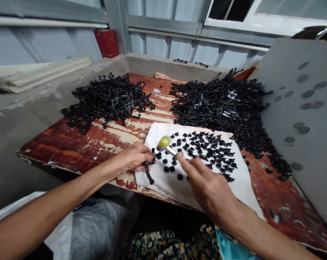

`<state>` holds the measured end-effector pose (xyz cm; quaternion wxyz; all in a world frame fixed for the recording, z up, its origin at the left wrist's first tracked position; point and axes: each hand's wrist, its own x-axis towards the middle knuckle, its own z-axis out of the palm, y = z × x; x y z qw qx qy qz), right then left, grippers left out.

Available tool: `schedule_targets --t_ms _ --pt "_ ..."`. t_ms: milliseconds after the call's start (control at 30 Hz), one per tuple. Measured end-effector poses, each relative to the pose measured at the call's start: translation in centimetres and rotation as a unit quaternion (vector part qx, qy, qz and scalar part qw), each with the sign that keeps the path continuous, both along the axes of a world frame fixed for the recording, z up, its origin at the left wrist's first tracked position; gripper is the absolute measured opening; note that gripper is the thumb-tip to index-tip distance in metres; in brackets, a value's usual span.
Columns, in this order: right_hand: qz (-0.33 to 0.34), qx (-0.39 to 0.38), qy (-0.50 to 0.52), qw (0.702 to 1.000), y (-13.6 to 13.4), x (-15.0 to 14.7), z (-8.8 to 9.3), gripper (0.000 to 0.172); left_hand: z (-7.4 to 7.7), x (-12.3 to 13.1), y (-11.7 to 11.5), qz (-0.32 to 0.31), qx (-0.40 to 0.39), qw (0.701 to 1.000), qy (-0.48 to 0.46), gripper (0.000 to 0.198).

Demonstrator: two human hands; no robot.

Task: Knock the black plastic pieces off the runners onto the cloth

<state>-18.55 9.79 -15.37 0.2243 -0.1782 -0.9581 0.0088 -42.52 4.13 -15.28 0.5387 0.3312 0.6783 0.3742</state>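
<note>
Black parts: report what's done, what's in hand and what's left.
Done, it seems: many small caps lie spread on the white cloth. In hand: the left hand pins a black part while the right hand holds a yellow-headed tool. Left: two big piles.

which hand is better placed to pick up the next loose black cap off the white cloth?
Right, probably. The right hand hovers over the white cloth beside the loose black caps, though its fingers hold a small green-tipped tool. The left hand is already pinching a black plastic part at the cloth's edge.
</note>
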Motion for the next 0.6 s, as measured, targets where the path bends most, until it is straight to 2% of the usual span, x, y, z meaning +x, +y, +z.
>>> schedule_targets --t_ms 67,200,333,467,533,600 --pt "0.001 -0.005 -0.028 1.0 0.0 0.0 -0.1 0.083 -0.2 -0.2 0.0 -0.031 -0.006 0.999 0.039 0.025" --pt "-0.018 -0.024 0.037 0.999 -0.2 0.0 0.1 0.081 -0.6 -0.5 0.1 -0.062 -0.008 0.995 0.076 0.027" --pt "-0.002 -0.013 -0.032 0.999 -0.3 0.2 -0.1 0.089 -1.0 -0.6 0.1 -0.069 -0.001 0.994 0.085 0.028" --pt "-0.034 -0.037 -0.003 0.999 -0.1 0.5 -0.7 0.079 -1.2 -0.7 0.2 -0.069 0.015 0.994 0.08 0.031" --pt "-0.023 -0.056 -0.035 0.998 0.2 0.4 -0.6 0.074 -0.9 -0.7 0.1 -0.078 0.019 0.994 0.078 0.033" --pt "-0.014 -0.096 -0.016 0.995 0.7 0.0 -0.1 0.064 -0.2 -0.6 -0.1 -0.095 0.018 0.992 0.079 0.037"
